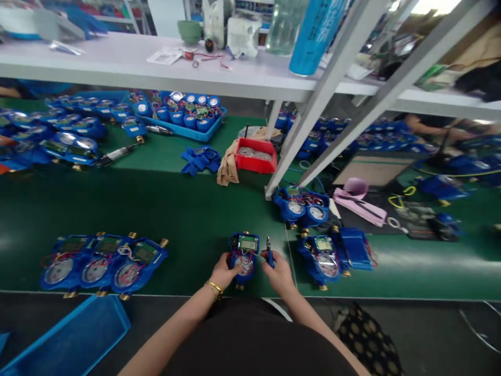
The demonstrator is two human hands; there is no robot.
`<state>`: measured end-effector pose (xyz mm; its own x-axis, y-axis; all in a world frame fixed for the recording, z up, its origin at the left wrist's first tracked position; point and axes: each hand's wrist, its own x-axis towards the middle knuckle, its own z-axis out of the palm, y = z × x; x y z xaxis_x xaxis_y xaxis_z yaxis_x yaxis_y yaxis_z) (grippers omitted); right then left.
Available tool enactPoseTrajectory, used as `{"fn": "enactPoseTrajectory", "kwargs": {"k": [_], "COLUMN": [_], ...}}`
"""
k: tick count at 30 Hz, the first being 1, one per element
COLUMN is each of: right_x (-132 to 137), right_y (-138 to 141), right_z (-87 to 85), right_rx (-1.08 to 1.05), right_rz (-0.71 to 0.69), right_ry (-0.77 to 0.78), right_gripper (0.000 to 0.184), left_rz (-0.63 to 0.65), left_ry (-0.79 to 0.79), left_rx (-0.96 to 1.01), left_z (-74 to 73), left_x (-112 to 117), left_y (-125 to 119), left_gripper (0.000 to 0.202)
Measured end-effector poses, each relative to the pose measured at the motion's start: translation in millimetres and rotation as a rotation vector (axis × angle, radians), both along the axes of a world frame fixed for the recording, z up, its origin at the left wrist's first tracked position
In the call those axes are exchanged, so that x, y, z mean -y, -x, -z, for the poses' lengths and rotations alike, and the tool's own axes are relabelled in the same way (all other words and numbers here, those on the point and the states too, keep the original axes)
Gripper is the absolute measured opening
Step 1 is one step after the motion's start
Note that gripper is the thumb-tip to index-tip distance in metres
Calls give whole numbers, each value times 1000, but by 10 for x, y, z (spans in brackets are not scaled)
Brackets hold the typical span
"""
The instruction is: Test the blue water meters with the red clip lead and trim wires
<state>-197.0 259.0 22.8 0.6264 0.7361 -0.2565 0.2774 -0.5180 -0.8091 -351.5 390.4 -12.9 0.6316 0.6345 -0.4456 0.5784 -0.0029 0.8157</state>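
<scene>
A blue water meter (243, 257) with an exposed circuit board, small display and red wires lies on the green bench in front of me. My left hand (225, 272) is closed around its left side, thumb over the round dial. Just to the right, my right hand (278, 271) grips a pair of blue-handled pliers (270, 253), their tips pointing away from me and apart from the meter. Another open water meter (323, 259) sits to the right of my right hand. Three more meters (96, 266) stand in a row at the left.
A red bin of small metal parts (256, 158) stands behind, beside a tan cloth (228, 166). Slanted metal posts (291, 134) rise at the right under a white shelf (156, 76). A blue tray (203, 135) holds several meters. A pink strap (360, 203) lies at the right.
</scene>
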Motion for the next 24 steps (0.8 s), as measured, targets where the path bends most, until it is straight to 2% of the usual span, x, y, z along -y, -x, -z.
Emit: {"fn": "enactPoseTrajectory", "kwargs": {"k": [3, 5, 9, 11, 13, 15, 18, 24], "right_x": [99, 129, 79, 26, -13, -10, 99, 374], "right_y": [-116, -153, -146, -132, -130, -147, -195, -191], "right_z": [80, 119, 177, 190, 191, 182, 157, 97], "right_rx": [93, 128, 131, 104, 61, 2, -128, -534], "right_rz": [73, 92, 87, 70, 46, 24, 0, -116], "right_ry": [-8, -30, -95, -132, -165, -188, -194, -212], "right_gripper": [24, 24, 23, 23, 22, 22, 22, 23], "left_rz": [70, 76, 87, 155, 241, 291, 280, 265], "left_ry": [-104, -218, -492, -609, -697, -760, -817, -841], "left_rx": [-27, -34, 26, 84, 124, 123, 74, 38], "left_z": [-55, -155, -484, -644, -745, -768, -699, -568], "left_x": [97, 128, 169, 194, 218, 232, 220, 96], "left_y": [-189, -241, -290, -342, -427, -527, -641, -619], "left_gripper": [32, 37, 52, 50, 40, 31, 23, 15]}}
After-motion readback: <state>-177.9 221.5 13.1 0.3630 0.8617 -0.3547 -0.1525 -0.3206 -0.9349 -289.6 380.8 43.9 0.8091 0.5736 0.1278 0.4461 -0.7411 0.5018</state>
